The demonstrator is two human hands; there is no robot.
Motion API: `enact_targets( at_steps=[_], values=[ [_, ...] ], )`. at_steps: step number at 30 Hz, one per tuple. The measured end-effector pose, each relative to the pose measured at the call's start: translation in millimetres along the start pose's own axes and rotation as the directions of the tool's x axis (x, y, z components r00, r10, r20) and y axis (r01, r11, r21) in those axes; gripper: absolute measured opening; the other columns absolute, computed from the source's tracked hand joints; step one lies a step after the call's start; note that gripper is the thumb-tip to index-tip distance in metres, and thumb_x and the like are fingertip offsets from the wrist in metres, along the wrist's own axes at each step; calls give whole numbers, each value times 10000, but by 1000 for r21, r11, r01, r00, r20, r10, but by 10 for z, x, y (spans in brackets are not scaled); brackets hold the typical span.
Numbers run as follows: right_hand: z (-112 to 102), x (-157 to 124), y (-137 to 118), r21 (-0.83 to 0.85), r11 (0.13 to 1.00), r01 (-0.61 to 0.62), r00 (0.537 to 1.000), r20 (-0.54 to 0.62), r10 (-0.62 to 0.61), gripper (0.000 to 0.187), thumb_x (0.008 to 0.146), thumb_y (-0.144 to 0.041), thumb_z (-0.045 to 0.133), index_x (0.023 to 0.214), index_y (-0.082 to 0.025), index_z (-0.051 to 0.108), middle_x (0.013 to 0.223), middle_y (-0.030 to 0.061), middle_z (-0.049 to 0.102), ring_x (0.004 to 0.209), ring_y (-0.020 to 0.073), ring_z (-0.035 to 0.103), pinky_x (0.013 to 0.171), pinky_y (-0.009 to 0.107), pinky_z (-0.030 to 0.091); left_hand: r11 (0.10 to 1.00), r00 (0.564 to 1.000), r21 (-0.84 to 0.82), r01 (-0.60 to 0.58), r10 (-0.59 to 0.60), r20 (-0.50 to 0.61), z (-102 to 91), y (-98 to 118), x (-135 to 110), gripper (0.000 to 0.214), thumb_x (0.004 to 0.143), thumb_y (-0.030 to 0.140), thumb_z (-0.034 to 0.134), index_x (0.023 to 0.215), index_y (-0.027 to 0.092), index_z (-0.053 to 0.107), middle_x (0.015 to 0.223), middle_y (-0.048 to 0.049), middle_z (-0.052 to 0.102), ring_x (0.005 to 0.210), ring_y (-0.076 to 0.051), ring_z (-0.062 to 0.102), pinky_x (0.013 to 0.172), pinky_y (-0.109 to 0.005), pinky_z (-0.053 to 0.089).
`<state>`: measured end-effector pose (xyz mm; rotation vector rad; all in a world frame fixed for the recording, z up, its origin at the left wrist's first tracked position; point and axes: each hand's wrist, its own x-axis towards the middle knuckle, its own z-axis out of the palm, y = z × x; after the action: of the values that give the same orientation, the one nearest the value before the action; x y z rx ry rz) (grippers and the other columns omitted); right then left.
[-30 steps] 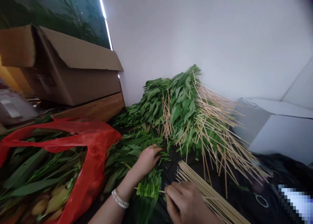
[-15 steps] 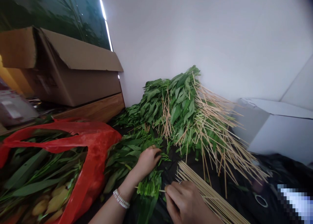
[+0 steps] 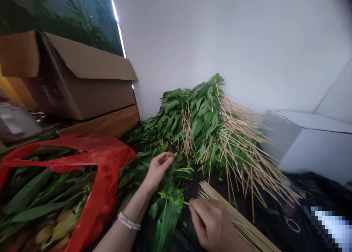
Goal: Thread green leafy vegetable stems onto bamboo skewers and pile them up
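My right hand (image 3: 210,222) is closed in a pinch on a thin bamboo skewer (image 3: 186,203) that carries folded green leaves (image 3: 169,204) at its left end. My left hand (image 3: 158,167), a pearl bracelet on its wrist, reaches forward and pinches a leaf from the loose green leaves (image 3: 143,175) on the dark surface. A bundle of bare skewers (image 3: 233,217) lies just right of my right hand.
A big heap of leaf skewers (image 3: 209,127) leans against the white wall. A red plastic bag (image 3: 90,164) of long leaves and yellow fruit lies at the left. A cardboard box (image 3: 79,79) sits on a wooden ledge. A white box (image 3: 310,142) stands at the right.
My left hand has lifted off the leaf bundle and moved forward to pinch a loose leaf. The skewered leaves have turned and now hang down from the skewer.
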<state>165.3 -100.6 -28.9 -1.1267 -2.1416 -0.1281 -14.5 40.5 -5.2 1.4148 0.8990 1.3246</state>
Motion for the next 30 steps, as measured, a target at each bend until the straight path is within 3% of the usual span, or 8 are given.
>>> enact_targets(
  at_steps=[5,9,15,21,25,30],
  values=[
    [-13,15,108,114,970,-215,965,-130,229,232,949,-166,376,982,-207,602,761,14,671,659,149,649,627,251,426,982,995,-161,103,-104,5,-6,3,11,440,651,432,804,961,132,717,731,-42,706,588,-89,524,562,-192,381],
    [-24,40,163,153,936,-318,922,-179,343,220,946,-196,400,943,-217,618,763,9,685,661,141,664,611,229,455,982,994,-154,106,-100,52,-1,-6,11,457,676,439,787,1007,138,693,753,-43,711,588,-94,531,552,-195,377],
    [-14,42,179,135,922,-362,915,-136,379,234,948,-226,391,897,-224,620,725,1,668,613,144,645,579,227,452,989,999,-144,-24,30,37,-7,-4,3,289,784,402,703,961,189,621,767,2,673,595,-83,507,536,-181,350],
    [21,23,210,108,909,-402,904,-109,413,232,950,-227,388,938,-223,620,717,3,664,615,158,653,613,241,463,995,999,-86,-44,46,27,13,58,-26,319,706,304,780,969,172,657,885,-26,690,803,-134,601,739,-224,438],
    [40,8,236,83,907,-413,902,-99,420,230,951,-220,389,944,-223,619,762,13,688,659,166,675,626,244,464,959,999,-284,-23,11,-44,-19,113,-9,348,690,315,795,947,194,594,805,1,685,865,-138,629,748,-207,444],
    [42,1,246,95,915,-391,910,-109,400,231,948,-223,394,931,-222,625,743,9,683,620,156,663,606,241,466,879,991,-473,55,-107,-82,-77,184,18,448,638,319,835,962,218,542,861,5,679,808,-123,632,723,-218,485]
  ],
)
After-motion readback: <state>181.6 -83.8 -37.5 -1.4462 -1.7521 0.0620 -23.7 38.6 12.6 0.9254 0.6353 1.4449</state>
